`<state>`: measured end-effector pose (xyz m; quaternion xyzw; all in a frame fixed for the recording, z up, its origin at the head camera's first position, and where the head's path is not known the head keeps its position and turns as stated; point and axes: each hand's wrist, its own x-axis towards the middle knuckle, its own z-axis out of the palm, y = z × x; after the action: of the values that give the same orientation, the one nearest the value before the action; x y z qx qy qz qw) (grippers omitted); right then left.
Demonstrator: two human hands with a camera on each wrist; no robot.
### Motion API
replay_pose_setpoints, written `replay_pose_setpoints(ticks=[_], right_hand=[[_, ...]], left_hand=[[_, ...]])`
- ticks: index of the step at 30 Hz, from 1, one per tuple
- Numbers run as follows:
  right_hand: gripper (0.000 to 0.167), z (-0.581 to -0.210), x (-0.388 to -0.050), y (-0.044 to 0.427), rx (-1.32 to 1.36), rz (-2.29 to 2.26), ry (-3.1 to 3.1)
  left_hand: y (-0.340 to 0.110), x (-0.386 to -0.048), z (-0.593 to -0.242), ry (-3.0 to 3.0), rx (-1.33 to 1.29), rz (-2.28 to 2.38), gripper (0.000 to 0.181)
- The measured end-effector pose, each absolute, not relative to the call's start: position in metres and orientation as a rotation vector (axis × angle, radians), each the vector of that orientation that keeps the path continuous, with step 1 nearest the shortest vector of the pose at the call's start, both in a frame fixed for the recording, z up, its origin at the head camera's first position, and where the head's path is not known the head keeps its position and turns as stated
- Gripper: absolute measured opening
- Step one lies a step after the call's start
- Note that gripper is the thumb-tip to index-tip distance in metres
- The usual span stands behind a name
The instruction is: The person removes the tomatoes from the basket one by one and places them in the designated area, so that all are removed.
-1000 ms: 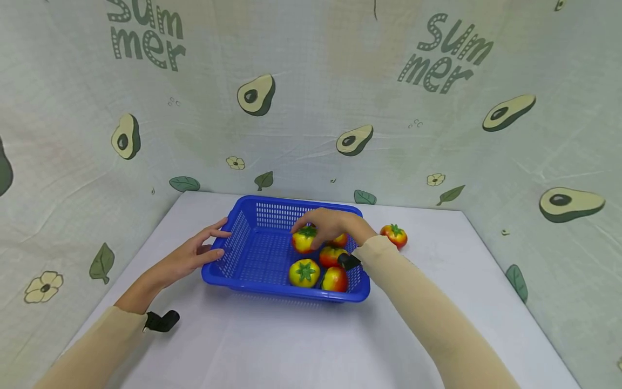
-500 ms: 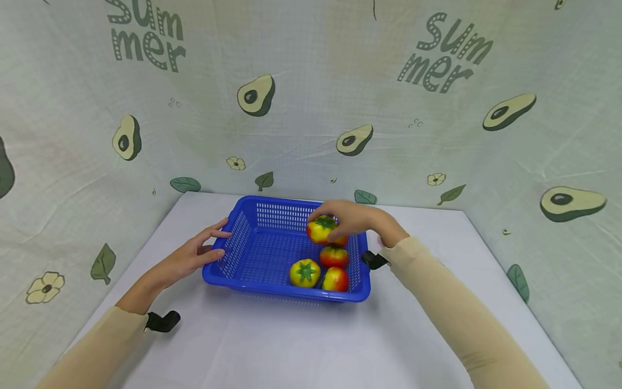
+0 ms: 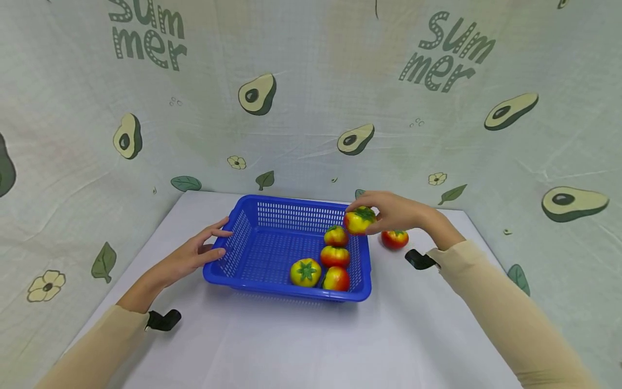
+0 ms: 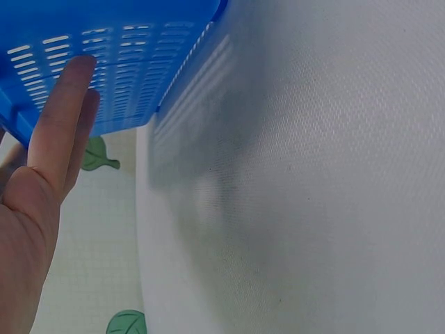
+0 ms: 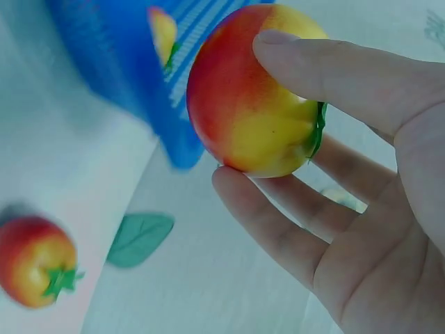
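Note:
My right hand (image 3: 400,210) holds a red-and-yellow tomato (image 3: 358,221) with a green leafy top between thumb and fingertips, above the right rim of the blue plastic basket (image 3: 282,288). In the right wrist view the thumb presses one side of this tomato (image 5: 243,104) and the fingertips support the other. My left hand (image 3: 182,258) rests at the basket's left end, its fingers extended. The left wrist view shows straight fingers (image 4: 59,125) against the slotted wall (image 4: 132,76). Several similar tomatoes lie in the basket's right part, including a yellow one (image 3: 305,272).
Another tomato (image 3: 394,240) lies on the white table (image 3: 272,346), just right of the basket. A printed cloth (image 3: 311,108) with avocados hangs behind and at both sides of the table.
My right hand has lifted the tomato from inside the basket and carried it right, to the right rim. The left hand and the basket have stayed in place.

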<state>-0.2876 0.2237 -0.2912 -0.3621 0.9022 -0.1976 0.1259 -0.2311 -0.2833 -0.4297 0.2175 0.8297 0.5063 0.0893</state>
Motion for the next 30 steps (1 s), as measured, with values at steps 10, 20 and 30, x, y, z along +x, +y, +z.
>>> replay_pose_setpoints(ticks=[10,20,30], right_hand=[[0.053,-0.304,-0.281,0.28,-0.923,-0.608,2.751],[0.054,-0.319,-0.273,0.324,-0.809,-0.625,2.827],[0.052,-0.338,-0.273,0.359,-0.771,-0.6,2.859]], left_hand=[[-0.282,-0.231,-0.427,2.472,0.627,1.5,0.048],[-0.283,-0.231,-0.428,2.47,0.624,1.504,0.049],[-0.283,-0.232,-0.43,2.476,0.625,1.503,0.047]])
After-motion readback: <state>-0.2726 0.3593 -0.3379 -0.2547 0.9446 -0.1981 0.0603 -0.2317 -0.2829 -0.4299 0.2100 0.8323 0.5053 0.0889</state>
